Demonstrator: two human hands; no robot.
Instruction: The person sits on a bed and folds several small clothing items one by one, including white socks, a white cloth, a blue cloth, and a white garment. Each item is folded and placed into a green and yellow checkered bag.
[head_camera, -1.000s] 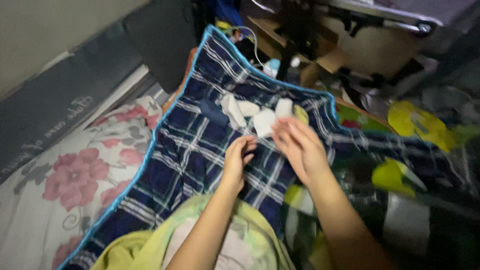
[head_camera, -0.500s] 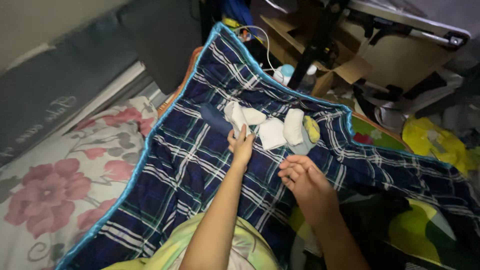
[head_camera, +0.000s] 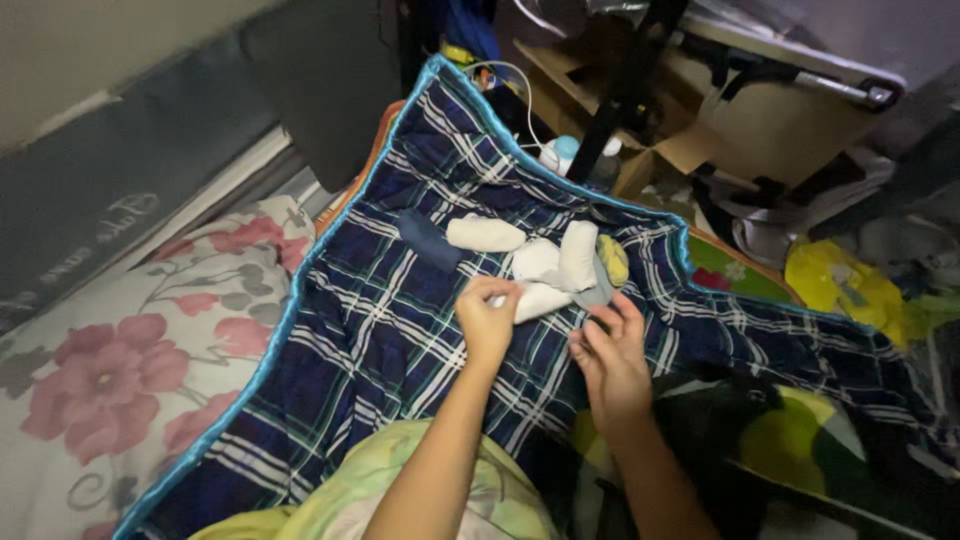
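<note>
- Nearest, a pale yellow-green garment (head_camera: 400, 480) lies over the person's lap, both bare forearms reaching out over it
- The left hand (head_camera: 487, 318) is clenched on the near end of a white sock (head_camera: 540, 298), pinching it against the blue plaid blanket (head_camera: 370, 330)
- The right hand (head_camera: 612, 352) rests just beside, fingers loosely spread and touching the grey sock (head_camera: 597, 292); it grips nothing that I can make out
- The white sock lies on the middle of the blanket, long axis running left to right, the held end toward the left hand and the free end pointing at the grey sock
- Judging by this, the step in hand is drawing one sock out of the small heap; the next move seems to call for the right hand to take the free end so the sock can be laid straight or matched
- Beyond lie more socks: a white one (head_camera: 485, 234) lengthwise across, a rolled white one (head_camera: 578, 252) upright to the view, a yellow one (head_camera: 613, 258) and a dark blue patch-like piece (head_camera: 428, 240)
- Left is a floral bedsheet (head_camera: 120, 370)
- Farthest, cardboard boxes (head_camera: 700, 130), a dark stand and clutter, dim and hard to read
</note>
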